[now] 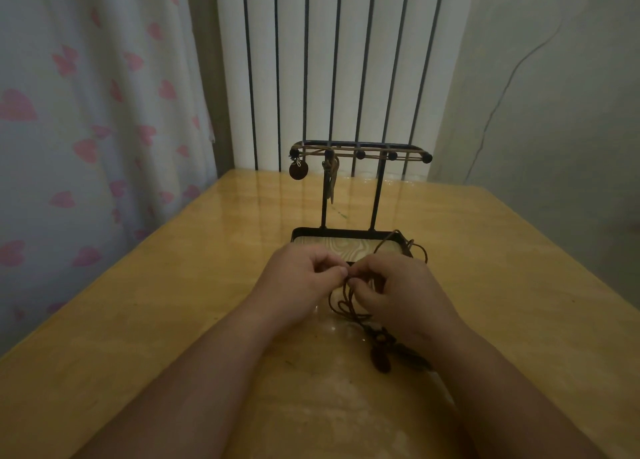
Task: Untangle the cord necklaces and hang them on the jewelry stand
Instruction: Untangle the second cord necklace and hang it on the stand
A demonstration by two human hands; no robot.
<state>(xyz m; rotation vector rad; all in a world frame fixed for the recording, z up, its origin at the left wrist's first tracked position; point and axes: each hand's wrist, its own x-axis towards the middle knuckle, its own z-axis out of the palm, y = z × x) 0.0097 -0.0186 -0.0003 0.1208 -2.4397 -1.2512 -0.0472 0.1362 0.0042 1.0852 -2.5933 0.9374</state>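
A glossy wooden table (138, 320), heart-print curtain (86, 112) (pink), white radiator (329, 60).

The stand (375, 195) sits on the desk (138, 320) toward its far edge, with the radiator (346, 60) behind it, the curtain (86, 112) to the left and the wall (554, 112) to the right. Two necklaces (298, 171) hang at the left end of the stand's top bar. Just before the stand's tray (311, 231), the left hand (301, 278) and right hand (405, 292) meet, their fingers (341, 271) pinching the cords (346, 306) between them. The cords run back over the tray's right corner and forward to pendants (381, 358) lying on the desk beside the right wrist.
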